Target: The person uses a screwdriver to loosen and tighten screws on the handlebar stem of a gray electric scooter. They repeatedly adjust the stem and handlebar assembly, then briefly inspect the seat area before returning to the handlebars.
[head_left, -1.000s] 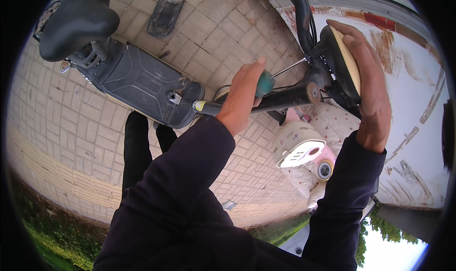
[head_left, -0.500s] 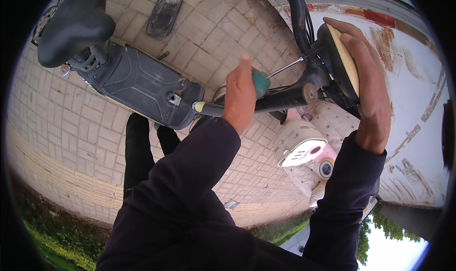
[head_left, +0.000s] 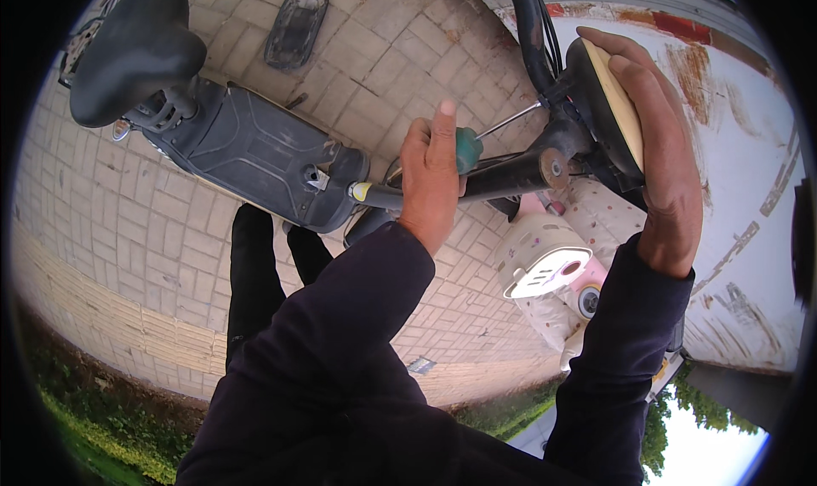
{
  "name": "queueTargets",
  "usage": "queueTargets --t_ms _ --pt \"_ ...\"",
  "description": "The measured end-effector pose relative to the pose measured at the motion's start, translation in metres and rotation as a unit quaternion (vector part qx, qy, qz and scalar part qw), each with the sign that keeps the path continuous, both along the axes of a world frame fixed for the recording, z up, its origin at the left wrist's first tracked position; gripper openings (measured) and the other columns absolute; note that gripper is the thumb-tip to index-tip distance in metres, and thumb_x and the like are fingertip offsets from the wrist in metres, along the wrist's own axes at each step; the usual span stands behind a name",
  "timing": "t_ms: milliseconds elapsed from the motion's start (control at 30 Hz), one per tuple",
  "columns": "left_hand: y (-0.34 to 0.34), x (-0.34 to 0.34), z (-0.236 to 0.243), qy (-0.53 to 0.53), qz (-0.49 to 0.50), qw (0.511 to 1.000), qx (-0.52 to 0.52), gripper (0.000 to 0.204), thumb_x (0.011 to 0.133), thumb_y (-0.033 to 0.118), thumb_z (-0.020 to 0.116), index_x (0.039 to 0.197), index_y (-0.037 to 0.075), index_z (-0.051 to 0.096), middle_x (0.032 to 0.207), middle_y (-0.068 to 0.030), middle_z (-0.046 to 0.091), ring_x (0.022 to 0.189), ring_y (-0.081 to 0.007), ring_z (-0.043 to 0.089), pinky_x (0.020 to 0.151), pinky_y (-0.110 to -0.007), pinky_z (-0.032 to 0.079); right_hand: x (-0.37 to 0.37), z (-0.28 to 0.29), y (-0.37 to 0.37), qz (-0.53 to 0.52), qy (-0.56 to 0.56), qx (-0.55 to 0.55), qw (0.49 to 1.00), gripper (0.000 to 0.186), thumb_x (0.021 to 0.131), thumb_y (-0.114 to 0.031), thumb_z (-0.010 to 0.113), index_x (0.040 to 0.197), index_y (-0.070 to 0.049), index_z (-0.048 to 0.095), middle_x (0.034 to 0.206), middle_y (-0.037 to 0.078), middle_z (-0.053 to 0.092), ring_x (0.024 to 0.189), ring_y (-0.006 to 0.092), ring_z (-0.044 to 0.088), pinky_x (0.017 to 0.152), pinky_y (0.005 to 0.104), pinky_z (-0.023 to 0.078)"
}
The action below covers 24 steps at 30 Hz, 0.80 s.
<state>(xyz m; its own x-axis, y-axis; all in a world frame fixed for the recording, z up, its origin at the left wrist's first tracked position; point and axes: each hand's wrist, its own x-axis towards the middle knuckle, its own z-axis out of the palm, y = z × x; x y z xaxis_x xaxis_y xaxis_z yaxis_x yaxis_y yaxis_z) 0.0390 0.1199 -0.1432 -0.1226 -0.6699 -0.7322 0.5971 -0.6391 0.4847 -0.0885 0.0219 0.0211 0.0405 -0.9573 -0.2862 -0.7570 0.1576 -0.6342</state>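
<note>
My left hand (head_left: pixel 430 171) is closed round the green handle of a screwdriver (head_left: pixel 469 151), thumb raised along it. The metal shaft slants up to the right, its tip meeting the back of a black housing near the handlebar clamp. My right hand (head_left: pixel 668 137) steadies that black housing with a cream face (head_left: pixel 619 107), its palm and fingers laid over the cream side. A black curved handlebar (head_left: pixel 526 39) rises behind the housing. Beneath the screwdriver runs the black steering column (head_left: pixel 506 178) of an electric scooter.
The scooter's footboard (head_left: pixel 272 154) and black saddle (head_left: pixel 136 52) lie to the left. A dark oval pad (head_left: pixel 296 28) is on the brick paving (head_left: pixel 366 69). Below the column stand a white patterned basket (head_left: pixel 545 248) and spotted cloth covering (head_left: pixel 600 205). A scuffed white panel (head_left: pixel 732 222) borders the right.
The left hand and screwdriver have shifted very slightly, the thumb a little more upright. The right hand stays on the housing. The whole view has moved a touch.
</note>
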Motion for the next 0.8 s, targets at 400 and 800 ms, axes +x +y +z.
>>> queueTargets --t_ms 400,800 --pt "-0.004 -0.001 -0.013 0.003 -0.056 0.998 0.002 0.068 0.101 0.070 0.037 0.083 0.009 0.059 0.065 -0.0019 0.056 0.053 -0.0098 0.048 0.047 -0.027 0.033 -0.005 -0.003 -0.001 0.003 0.004 -0.001 1.000 0.035 0.100 -0.025 0.047 0.113 0.003 0.063 0.134 0.013 0.064 0.114 0.0250 0.060 0.100 0.0295 0.044" --pt "-0.011 0.001 -0.010 -0.055 -0.068 0.996 -0.010 0.070 0.100 0.071 0.042 0.078 0.006 0.058 0.060 -0.0024 0.053 0.045 -0.0109 0.045 0.039 -0.026 0.032 -0.007 -0.002 0.000 -0.015 -0.014 0.010 1.000 0.036 0.101 -0.026 0.046 0.114 0.003 0.063 0.134 0.012 0.063 0.114 0.0244 0.061 0.099 0.0293 0.044"
